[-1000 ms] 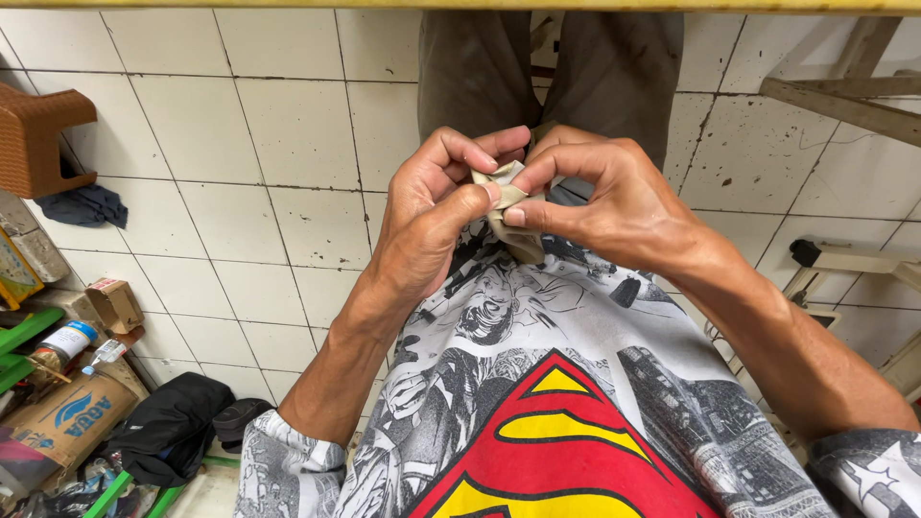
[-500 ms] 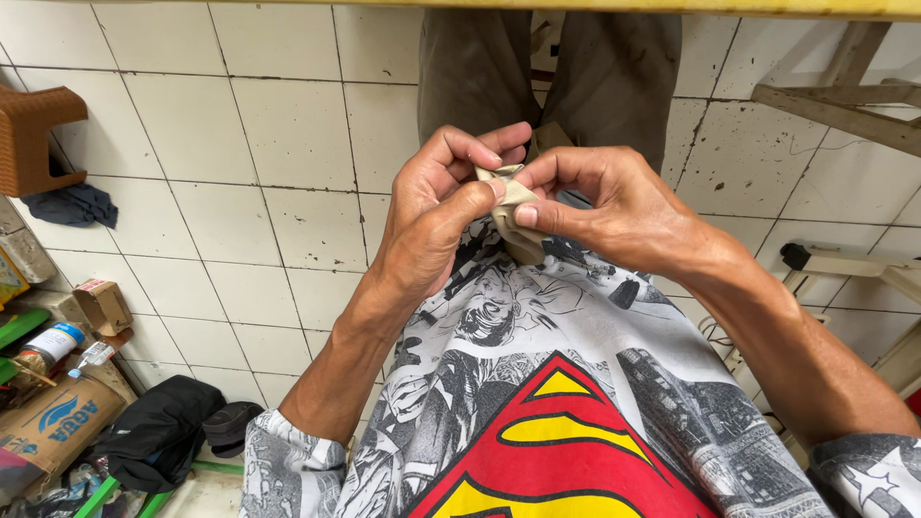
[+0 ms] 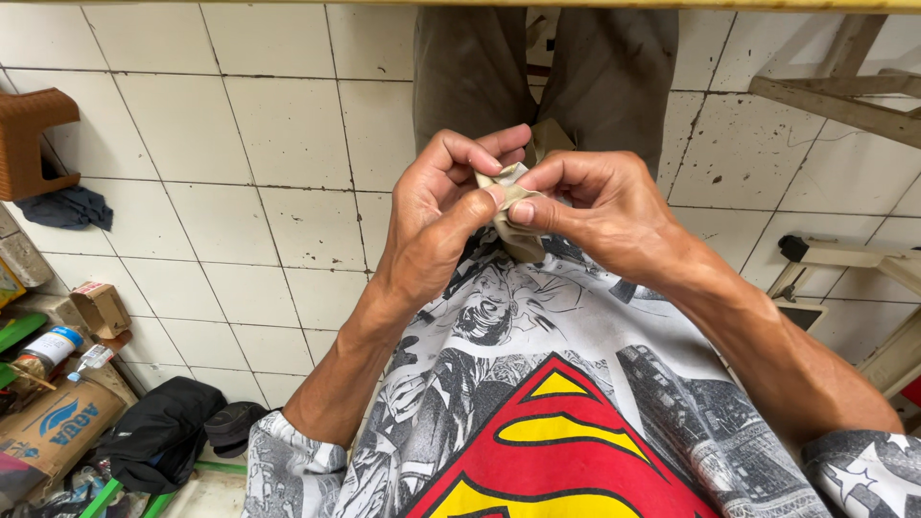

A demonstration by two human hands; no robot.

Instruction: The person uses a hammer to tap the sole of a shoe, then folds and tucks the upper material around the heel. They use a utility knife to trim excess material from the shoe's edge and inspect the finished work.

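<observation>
Close up: left hand (image 3: 436,216) and right hand (image 3: 600,206) meet at chest height over a tiled floor (image 3: 240,192). Both sets of fingers pinch shut on a small pale scrap (image 3: 513,216), creased, crumpled, beige-cream, its lower end hanging below the thumbs.

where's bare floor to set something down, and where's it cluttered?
Bare white tile floor between the brown stool and the trouser legs. Crowded lower left: cardboard box, black bag, bottle. Both hands pinch a small beige piece.
</observation>
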